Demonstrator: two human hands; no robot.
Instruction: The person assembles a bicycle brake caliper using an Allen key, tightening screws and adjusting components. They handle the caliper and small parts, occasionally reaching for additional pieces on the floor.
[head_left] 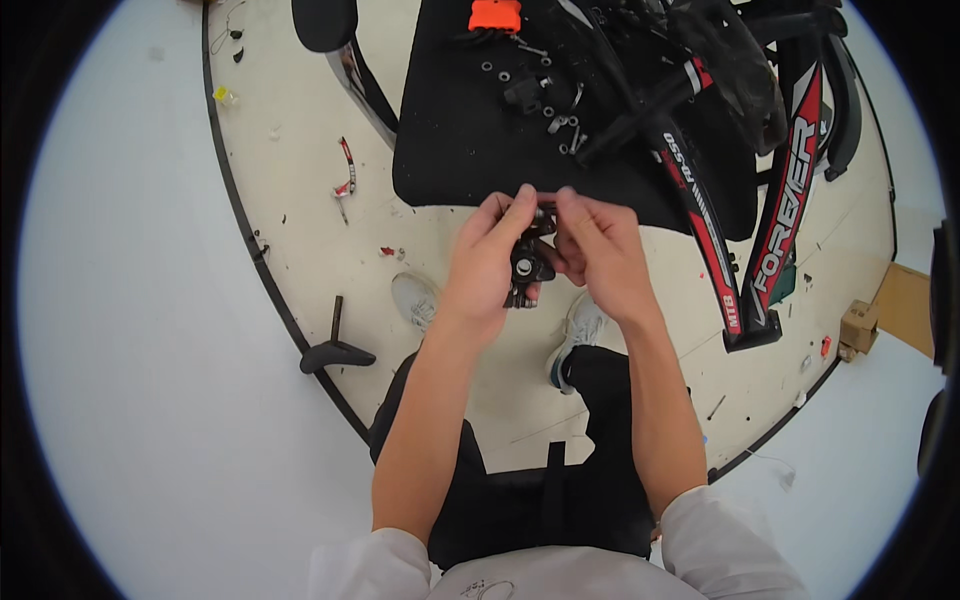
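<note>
The left grip [485, 265] was found closed around a small black metal mechanical part with a round silver-coloured centre [524, 267]. The right grip [607, 250] was bent against the same part, its fingers on the right side and its thumb at the upper end, near the left thumb. The part was thus held between both grips, clear of the floor [520, 400].

Just below the grips, two pale lace-up shoes [415, 300] stood on the floor, one to each side. Directly beyond the grips lay the near edge of a black chair seat [440, 150]. To the right, a black bicycle frame with red and white panels [790, 205] rested partly on the seat, its lower end projecting past the edge. Farther ahead on the seat, loose silver-coloured nuts and bolts [573, 122] were scattered beside a small black block-like component [522, 95].

Well left of the grips, a red-and-black lever-like piece [346, 165] lay on the floor. Far right stood a small brown cardboard box [859, 325].
</note>
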